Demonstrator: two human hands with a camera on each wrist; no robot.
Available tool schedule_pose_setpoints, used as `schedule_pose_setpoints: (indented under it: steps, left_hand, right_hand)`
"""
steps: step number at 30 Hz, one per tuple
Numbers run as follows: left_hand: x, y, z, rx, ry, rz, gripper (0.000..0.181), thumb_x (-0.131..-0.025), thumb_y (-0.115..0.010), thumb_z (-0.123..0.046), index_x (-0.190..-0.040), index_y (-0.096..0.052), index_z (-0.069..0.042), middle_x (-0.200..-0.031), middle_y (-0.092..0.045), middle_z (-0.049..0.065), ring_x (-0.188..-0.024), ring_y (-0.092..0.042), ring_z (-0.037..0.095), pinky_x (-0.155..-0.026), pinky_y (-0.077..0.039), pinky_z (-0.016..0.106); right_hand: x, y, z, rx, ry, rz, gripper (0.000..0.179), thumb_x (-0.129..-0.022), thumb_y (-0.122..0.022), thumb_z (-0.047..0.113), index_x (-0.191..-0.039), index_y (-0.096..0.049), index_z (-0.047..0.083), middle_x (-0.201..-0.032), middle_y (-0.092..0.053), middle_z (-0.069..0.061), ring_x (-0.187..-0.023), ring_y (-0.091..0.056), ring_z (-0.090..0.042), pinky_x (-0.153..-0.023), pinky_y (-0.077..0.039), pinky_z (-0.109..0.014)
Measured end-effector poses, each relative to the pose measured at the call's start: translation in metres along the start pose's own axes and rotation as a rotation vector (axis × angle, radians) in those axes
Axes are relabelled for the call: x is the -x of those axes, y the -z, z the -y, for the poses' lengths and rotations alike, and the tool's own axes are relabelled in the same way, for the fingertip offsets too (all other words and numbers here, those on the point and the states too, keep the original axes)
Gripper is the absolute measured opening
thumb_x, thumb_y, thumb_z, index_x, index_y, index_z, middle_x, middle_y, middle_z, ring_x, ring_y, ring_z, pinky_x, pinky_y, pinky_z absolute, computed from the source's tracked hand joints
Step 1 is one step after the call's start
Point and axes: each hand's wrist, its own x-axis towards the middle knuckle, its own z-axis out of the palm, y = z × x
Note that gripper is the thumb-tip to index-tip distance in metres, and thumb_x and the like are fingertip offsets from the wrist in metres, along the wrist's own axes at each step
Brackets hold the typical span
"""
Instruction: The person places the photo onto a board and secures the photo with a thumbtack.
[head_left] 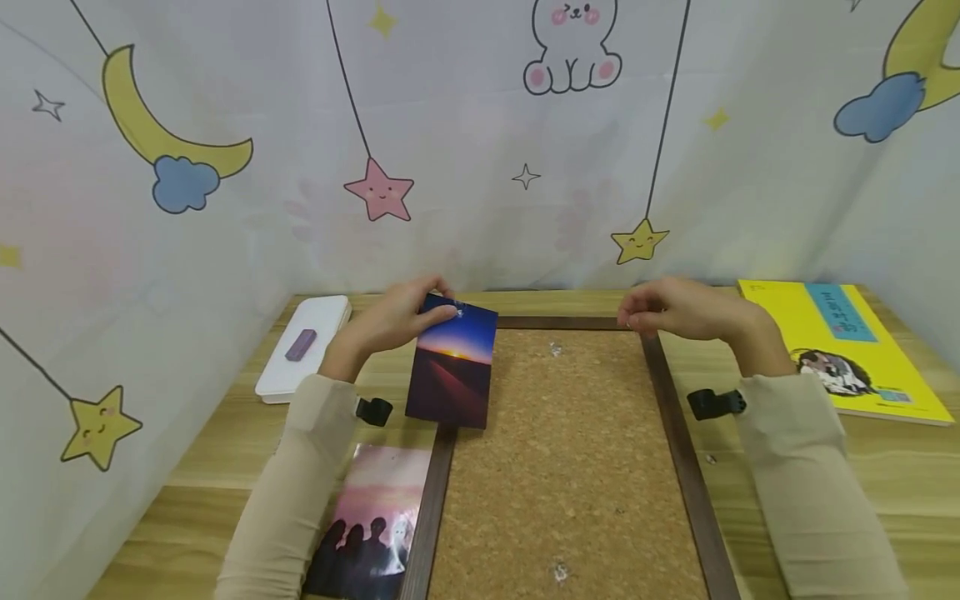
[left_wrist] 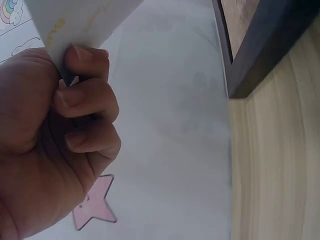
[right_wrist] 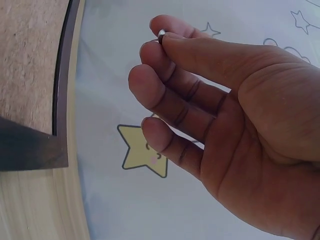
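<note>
My left hand [head_left: 401, 317] pinches the top edge of a sunset photo [head_left: 453, 367], which it holds up over the left edge of a framed cork board [head_left: 570, 433]. A small shiny spot shows on the photo beside the thumb. In the left wrist view the photo's pale back [left_wrist: 82, 22] is between thumb and curled fingers. Above the board's far right corner, my right hand [head_left: 686, 310] pinches a tiny silvery thing [right_wrist: 161, 35] between thumb and fingertips; its kind is mostly hidden. Small clear pieces, perhaps push pins, such as one clear piece [head_left: 555, 348], are on the cork.
A pink photo with dark silhouettes [head_left: 375, 517] lies left of the board. Behind the left forearm is a white case [head_left: 318, 321] with a purple block [head_left: 301, 345] on it. A yellow book [head_left: 892, 367] lies at right, and a small shiny piece [head_left: 711, 458] beside the frame.
</note>
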Motion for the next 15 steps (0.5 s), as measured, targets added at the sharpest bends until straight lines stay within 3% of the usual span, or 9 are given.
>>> schedule_pose_setpoints:
  steps: [3,10,15]
  left_hand:
    - [-0.008,-0.005,-0.001,0.011,-0.008,0.029,0.024,-0.102,-0.06,-0.027,-0.116,-0.058,-0.008,-0.115,-0.065,0.011,-0.093,-0.059,0.022,-0.09,-0.046,0.042]
    - [-0.024,-0.014,-0.007,0.09,0.009,0.1,0.024,-0.105,-0.054,-0.026,-0.119,-0.056,-0.007,-0.083,-0.055,0.006,-0.061,-0.052,0.016,-0.064,-0.045,0.033]
    - [-0.039,-0.026,-0.011,0.192,0.06,0.108,0.024,-0.107,-0.05,-0.024,-0.122,-0.054,-0.006,-0.09,-0.054,0.009,-0.065,-0.051,0.017,-0.061,-0.046,0.03]
  right_hand:
    - [-0.003,0.0,0.001,0.007,0.002,-0.017,0.014,-0.103,-0.057,0.014,-0.106,-0.07,0.012,-0.087,-0.064,0.001,-0.081,-0.059,-0.023,-0.072,-0.049,-0.034]
    - [-0.016,-0.003,0.006,-0.029,0.042,-0.025,0.014,-0.103,-0.056,0.011,-0.104,-0.07,0.011,-0.087,-0.065,-0.003,-0.078,-0.06,-0.022,-0.071,-0.05,-0.035]
    - [-0.027,-0.004,0.008,0.005,0.071,-0.043,0.015,-0.102,-0.056,0.01,-0.104,-0.071,0.013,-0.097,-0.069,-0.001,-0.084,-0.061,-0.019,-0.076,-0.05,-0.038]
